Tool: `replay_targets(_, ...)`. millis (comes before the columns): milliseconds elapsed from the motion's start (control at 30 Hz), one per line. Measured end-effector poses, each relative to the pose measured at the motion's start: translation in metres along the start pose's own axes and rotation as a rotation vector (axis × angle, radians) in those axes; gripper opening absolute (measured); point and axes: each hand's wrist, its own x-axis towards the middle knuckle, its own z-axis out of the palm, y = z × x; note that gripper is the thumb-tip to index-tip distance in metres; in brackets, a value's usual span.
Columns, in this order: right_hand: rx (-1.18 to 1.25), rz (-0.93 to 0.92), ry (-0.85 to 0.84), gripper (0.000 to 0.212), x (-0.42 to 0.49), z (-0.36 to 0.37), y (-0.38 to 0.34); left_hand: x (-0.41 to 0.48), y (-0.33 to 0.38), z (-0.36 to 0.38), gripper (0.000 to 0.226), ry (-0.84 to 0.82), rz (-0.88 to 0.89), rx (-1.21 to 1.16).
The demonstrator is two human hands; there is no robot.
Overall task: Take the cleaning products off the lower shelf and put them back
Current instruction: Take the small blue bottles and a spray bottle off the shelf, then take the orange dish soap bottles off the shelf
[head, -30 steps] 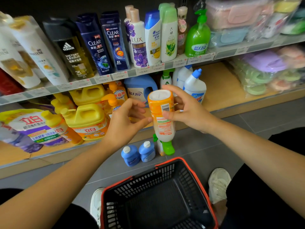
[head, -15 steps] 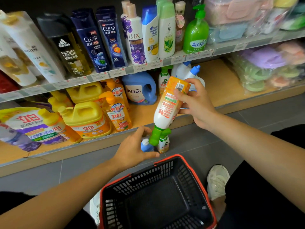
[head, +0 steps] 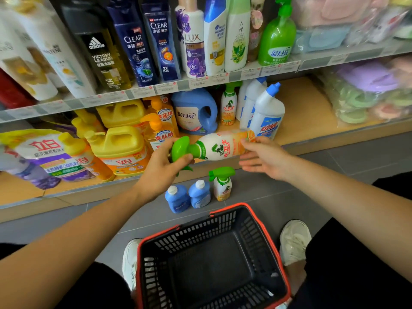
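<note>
Spray bottle (head: 220, 146), white with an orange lower half and a green trigger head, lay sideways in the air just in front of the lower shelf (head: 307, 101), head to the left and base to the right. The left grip (head: 163, 168) was wrapped round the green trigger head and neck, fingers curled over it, holding the spray bottle. The right grip (head: 266, 159) was wide, its fingers fairly straight and spread. Its thumb tip met the orange base end, and I could not tell whether the fingers below touched the bottle at all.

On the lower shelf behind, a matching sprayer (head: 228, 105) stood upright between a blue detergent jug (head: 196, 112) on its left and white bottles (head: 267, 110) with blue caps on its right. Farther left sat orange pump bottles (head: 159, 128), yellow jugs (head: 121, 143) and, at the left end, a purple-and-yellow refill pouch (head: 38, 152). Bagged pastel goods (head: 365, 92) filled the shelf's right end.

The upper shelf carried shampoo bottles (head: 133, 45) and a green pump bottle (head: 277, 39).

On the grey floor (head: 301, 188), nearer than the hands, three small things stood close together in a row: two blue bottles (head: 178, 198) with white caps, and to their right a small sprayer (head: 221, 186) with a green head. Nearer again, a black basket (head: 200, 226) with a red rim sat between the person's white shoes (head: 294, 239).
</note>
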Motion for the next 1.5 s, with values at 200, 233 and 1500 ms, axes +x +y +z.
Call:
replay_targets(200, -0.431, 0.122, -0.162, 0.047, 0.017, 0.01, 0.041, 0.002, 0.004, -0.013, 0.029, -0.043, 0.05, 0.264)
replay_targets(233, -0.561, 0.052, -0.151, 0.041, 0.021, 0.013, 0.046, 0.001, 0.004, -0.014, 0.031, -0.063, 0.035, 0.276)
replay_targets(1500, -1.364, -0.421, -0.339, 0.053, 0.064, 0.034, 0.06, 0.064, -0.036, -0.04, 0.038, 0.3, 0.33, 0.96)
